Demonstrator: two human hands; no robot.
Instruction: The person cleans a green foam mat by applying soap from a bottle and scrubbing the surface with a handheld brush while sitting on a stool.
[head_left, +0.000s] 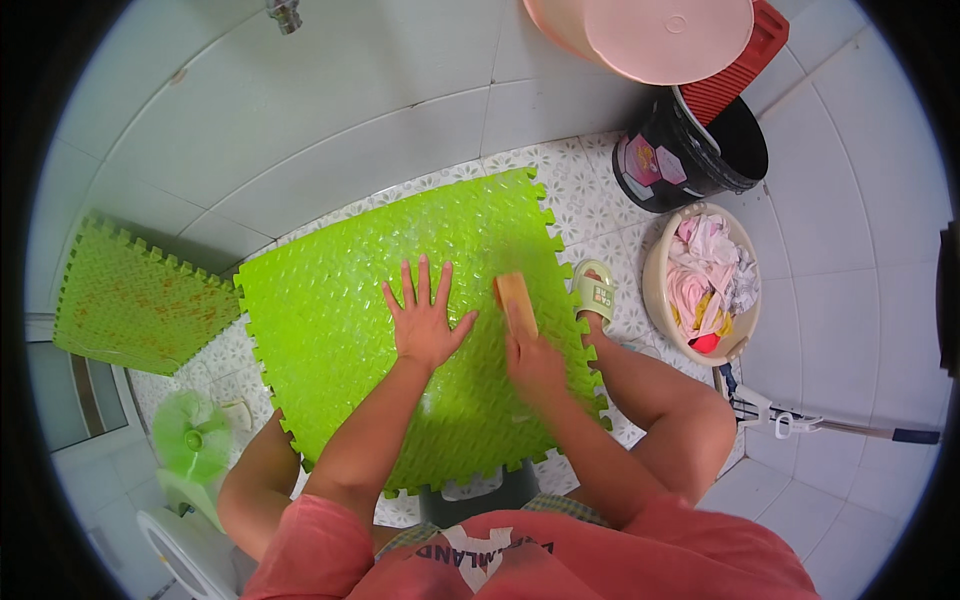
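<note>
A wet, bright green foam mat (337, 300) with interlocking edges lies before me, its near part above a dark stool (480, 495). My left hand (426, 330) rests flat on the middle of the mat, fingers spread, holding nothing. To its right, my right hand (536, 367) grips a scrubbing brush (515, 300) with an orange-tan back, against the mat's surface. The right hand and brush are slightly blurred; the bristles are mostly hidden.
A second green mat (142, 300) with brownish stains leans at the left wall, near a green fan (193, 439). At right stand a basin (652, 300) of clothes, a black bucket (637, 176) with a red washboard (731, 82), and a pink tub (667, 37). A mop-like tool (847, 427) lies below.
</note>
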